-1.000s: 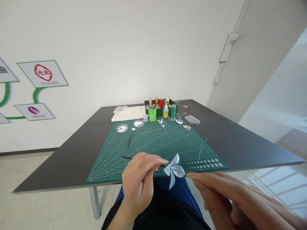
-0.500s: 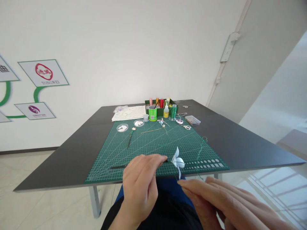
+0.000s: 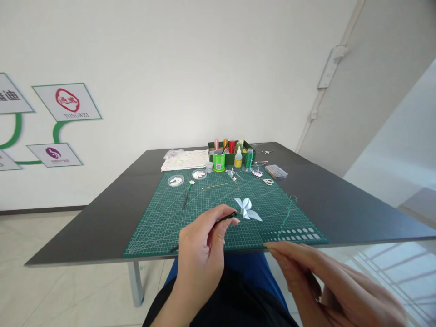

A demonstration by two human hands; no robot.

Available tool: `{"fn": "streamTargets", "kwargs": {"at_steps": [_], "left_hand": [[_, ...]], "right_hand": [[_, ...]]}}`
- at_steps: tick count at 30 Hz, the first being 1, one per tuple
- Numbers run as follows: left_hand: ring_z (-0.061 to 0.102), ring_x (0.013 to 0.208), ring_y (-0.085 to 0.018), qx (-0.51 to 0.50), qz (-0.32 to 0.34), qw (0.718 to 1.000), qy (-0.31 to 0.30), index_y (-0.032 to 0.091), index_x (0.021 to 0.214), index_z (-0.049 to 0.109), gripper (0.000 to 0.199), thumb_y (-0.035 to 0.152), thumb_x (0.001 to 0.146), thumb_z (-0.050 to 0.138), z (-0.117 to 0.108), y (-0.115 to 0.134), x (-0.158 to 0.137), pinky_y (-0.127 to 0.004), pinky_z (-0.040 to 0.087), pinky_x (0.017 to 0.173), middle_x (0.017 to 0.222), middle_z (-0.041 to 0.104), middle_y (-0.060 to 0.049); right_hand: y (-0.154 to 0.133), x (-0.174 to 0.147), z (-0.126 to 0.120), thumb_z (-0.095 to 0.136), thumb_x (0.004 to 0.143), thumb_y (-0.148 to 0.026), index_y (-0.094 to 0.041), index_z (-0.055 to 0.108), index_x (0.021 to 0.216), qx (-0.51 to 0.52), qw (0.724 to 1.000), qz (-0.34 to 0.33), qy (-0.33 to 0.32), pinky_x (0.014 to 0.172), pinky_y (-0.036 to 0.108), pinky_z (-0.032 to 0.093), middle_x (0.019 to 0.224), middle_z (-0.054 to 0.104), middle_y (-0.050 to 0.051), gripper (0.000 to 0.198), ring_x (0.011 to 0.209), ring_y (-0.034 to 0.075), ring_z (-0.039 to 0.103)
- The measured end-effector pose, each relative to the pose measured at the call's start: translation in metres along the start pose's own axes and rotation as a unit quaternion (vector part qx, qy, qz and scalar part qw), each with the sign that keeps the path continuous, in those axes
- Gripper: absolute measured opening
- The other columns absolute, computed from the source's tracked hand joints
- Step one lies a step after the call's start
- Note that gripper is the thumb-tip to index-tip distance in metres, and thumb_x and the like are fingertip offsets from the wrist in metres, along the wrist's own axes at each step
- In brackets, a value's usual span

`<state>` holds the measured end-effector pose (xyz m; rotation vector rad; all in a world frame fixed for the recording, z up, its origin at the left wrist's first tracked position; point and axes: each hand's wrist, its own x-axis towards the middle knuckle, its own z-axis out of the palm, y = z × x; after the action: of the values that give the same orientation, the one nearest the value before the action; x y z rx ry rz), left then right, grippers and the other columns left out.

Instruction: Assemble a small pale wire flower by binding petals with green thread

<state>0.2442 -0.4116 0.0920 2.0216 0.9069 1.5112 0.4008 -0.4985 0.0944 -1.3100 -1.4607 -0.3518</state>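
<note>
Head view shows the left hand (image 3: pixel 200 245) pinching a dark stick (image 3: pixel 174 249), thumb and forefinger closed around it near its upper end. A pale blue flower (image 3: pixel 245 209) sits at that end, just beyond the left fingertips and to their right, above the mat (image 3: pixel 163 227). The stick's long axis slants from lower left, by the mat's near edge, up and away to the right, so the flower is its far end.

The right hand (image 3: pixel 327 281) is near the mat's front edge, its thumb and forefinger narrow. Whether they hold a fine strand cannot be told. From those fingertips the flower lies ahead and to the left, apart from them; the left hand is clearly nearer to it. A green thread (image 3: pixel 285 218) trails over the right side of the mat, beyond the right fingertips; any link between thread and fingers is too fine to make out.

Farther off, a budded stick (image 3: pixel 185 200) lies on the mat, with 2 dishes, a left dish (image 3: pixel 176 180) and a right dish (image 3: pixel 199 174), behind it. A green can (image 3: pixel 219 162), a glue bottle (image 3: pixel 238 159) and a green spool (image 3: pixel 249 157) stand in a row, and scissors (image 3: pixel 268 181) lie to the right.
</note>
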Motion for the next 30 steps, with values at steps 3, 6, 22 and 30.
{"fn": "streamTargets", "kwargs": {"at_steps": [3, 6, 22, 30], "left_hand": [[0.058, 0.052, -0.01, -0.064, -0.04, 0.997, -0.01, 0.016, 0.102, 0.071, 0.017, 0.022, 0.096, 0.057, 0.002, -0.002, 0.003, -0.021, 0.05, 0.051, 0.081, 0.076, -0.006], [0.055, 0.05, -0.01, -0.117, -0.065, 0.991, -0.019, 0.014, 0.102, 0.071, 0.018, 0.024, 0.094, 0.058, 0.003, -0.003, 0.006, -0.021, 0.049, 0.048, 0.079, 0.076, -0.007], [0.069, 0.065, -0.014, -0.002, -0.019, 0.999, -0.046, 0.017, 0.104, 0.07, 0.019, 0.02, 0.097, 0.053, 0.008, -0.023, 0.022, -0.025, 0.056, 0.064, 0.087, 0.078, -0.006], [0.075, 0.09, -0.02, 0.079, 0.038, 0.995, -0.053, 0.021, 0.113, 0.069, 0.023, 0.02, 0.1, 0.05, 0.009, -0.035, 0.023, -0.03, 0.059, 0.08, 0.098, 0.078, -0.006]], "right_hand": [[0.005, 0.002, -0.002, 0.065, 0.09, -0.022, -0.026, 0.079, 0.091, 0.005, 1.0, 0.005, -0.015, 0.053, 0.022, 0.057, 0.064, 0.073, 0.0, 0.014, 0.05, 0.014, 0.068], [0.012, 0.005, -0.005, 0.066, 0.089, -0.021, -0.024, 0.079, 0.091, 0.004, 0.998, -0.008, -0.057, 0.048, 0.019, 0.054, 0.065, 0.074, -0.001, 0.013, 0.042, 0.011, 0.063], [0.031, 0.003, 0.018, 0.052, 0.099, -0.031, -0.019, 0.076, 0.105, 0.051, 0.983, 0.047, -0.172, 0.046, 0.016, 0.047, 0.071, 0.075, 0.002, 0.027, 0.048, 0.01, 0.065], [0.032, 0.007, 0.018, 0.051, 0.1, -0.035, -0.018, 0.077, 0.108, 0.065, 0.971, 0.045, -0.227, 0.037, 0.018, 0.034, 0.048, 0.056, -0.004, 0.032, 0.036, 0.008, 0.045]]}}
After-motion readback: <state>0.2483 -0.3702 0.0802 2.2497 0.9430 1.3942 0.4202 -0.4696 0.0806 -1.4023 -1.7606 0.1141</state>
